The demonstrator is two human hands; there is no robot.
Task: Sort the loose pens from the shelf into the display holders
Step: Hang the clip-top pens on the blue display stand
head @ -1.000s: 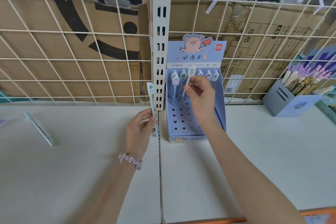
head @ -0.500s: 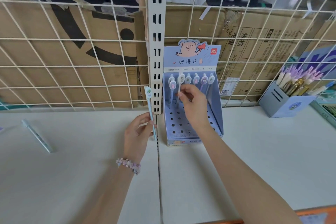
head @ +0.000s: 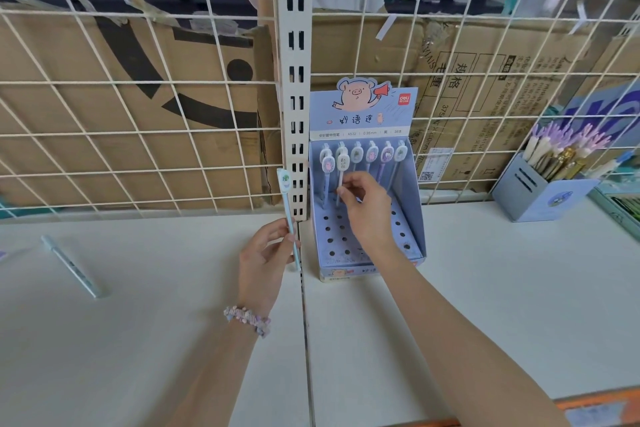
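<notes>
The right hand (head: 363, 210) reaches into the blue display box (head: 414, 215), thumb and fingers pinching the shaft of a white pen (head: 341, 177) whose oval topper carries dark characters. That pen stands nearly upright in the second row, its lower end at the perforated floor of the box, though the fingers hide whether the tip sits in a hole. Just left of it stands another pen with a pink topper (head: 327, 164), and behind both runs a back row of about 6 toppers under the pig header card (head: 360, 107). The holes nearer the front edge show open. The left hand (head: 265, 258) is just left of the box, in front of the slotted upright (head: 294, 80), with fingers curled round the lower part of a pale blue pen (head: 288, 215); this pen points up, tilted slightly left, its green-and-white topper level with the wire grid (head: 138, 107). A beaded bracelet (head: 247, 319) circles the left wrist. Well to the left a loose pale pen (head: 71, 265) lies flat on the white shelf (head: 502, 288). At far right a second blue holder (head: 540, 194) stands against the grid, packed with purple-tipped and gold pens.
</notes>
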